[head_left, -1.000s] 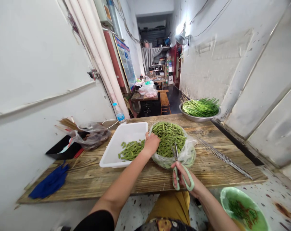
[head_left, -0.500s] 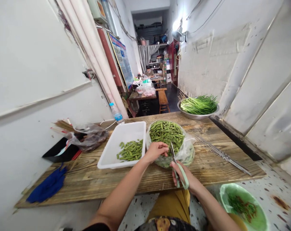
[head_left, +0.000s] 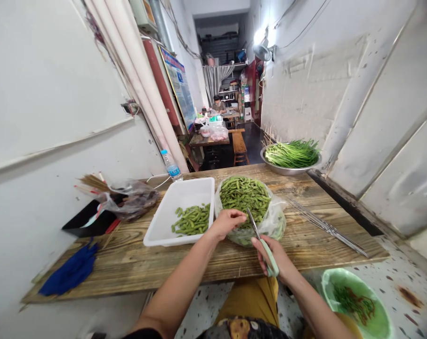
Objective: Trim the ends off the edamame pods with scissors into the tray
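Observation:
My right hand is closed round the pale green handles of a pair of scissors. The blades are together and point up and left over the green soybean pods, which fill a clear plastic bag. Beside the scissor tips, my left hand is pinched above the near edge of the pods; whatever sits between its fingertips is too small to make out. Left of the bag stands a white plastic tub with a small pile of pods at its right side.
Metal skewers lie at the right of the wooden table. A steel bowl of green stalks stands behind. At left are a blue cloth, a black box and a water bottle. A green-lined bin is on the floor.
The scissor blades, apart before, have come together, and the handles have closed in my right hand. My left hand stays in nearly the same place, still pinched.

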Demonstrator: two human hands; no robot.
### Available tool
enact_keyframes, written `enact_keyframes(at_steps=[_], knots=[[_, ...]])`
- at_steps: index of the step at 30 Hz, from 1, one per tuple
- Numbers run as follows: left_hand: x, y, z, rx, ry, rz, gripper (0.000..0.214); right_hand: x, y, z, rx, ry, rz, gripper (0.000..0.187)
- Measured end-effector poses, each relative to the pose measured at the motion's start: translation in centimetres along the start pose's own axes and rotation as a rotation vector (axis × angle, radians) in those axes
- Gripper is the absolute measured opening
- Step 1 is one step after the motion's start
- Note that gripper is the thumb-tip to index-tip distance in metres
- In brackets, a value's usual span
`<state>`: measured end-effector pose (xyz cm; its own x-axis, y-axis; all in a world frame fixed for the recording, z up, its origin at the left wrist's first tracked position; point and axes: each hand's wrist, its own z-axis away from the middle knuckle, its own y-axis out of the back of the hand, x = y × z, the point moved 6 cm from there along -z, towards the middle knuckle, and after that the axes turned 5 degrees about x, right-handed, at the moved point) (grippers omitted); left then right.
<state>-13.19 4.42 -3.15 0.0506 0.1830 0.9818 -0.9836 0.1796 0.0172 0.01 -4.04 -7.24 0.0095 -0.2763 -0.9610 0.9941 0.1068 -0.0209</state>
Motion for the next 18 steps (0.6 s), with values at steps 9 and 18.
enact_keyframes(at_steps=[9, 18], knots=[[-0.5, -1.3, 0.6, 0.040, 0.077, 0.407, 0.032, 0.4, -1.0, 0.4, -0.108, -0.059, -0.239, 0.053], [-1.1, -2.2, 1.6, 0.091, 0.045, 0.403, 0.039, 0.1, -0.9, 0.5, -0.081, -0.060, -0.259, 0.050]])
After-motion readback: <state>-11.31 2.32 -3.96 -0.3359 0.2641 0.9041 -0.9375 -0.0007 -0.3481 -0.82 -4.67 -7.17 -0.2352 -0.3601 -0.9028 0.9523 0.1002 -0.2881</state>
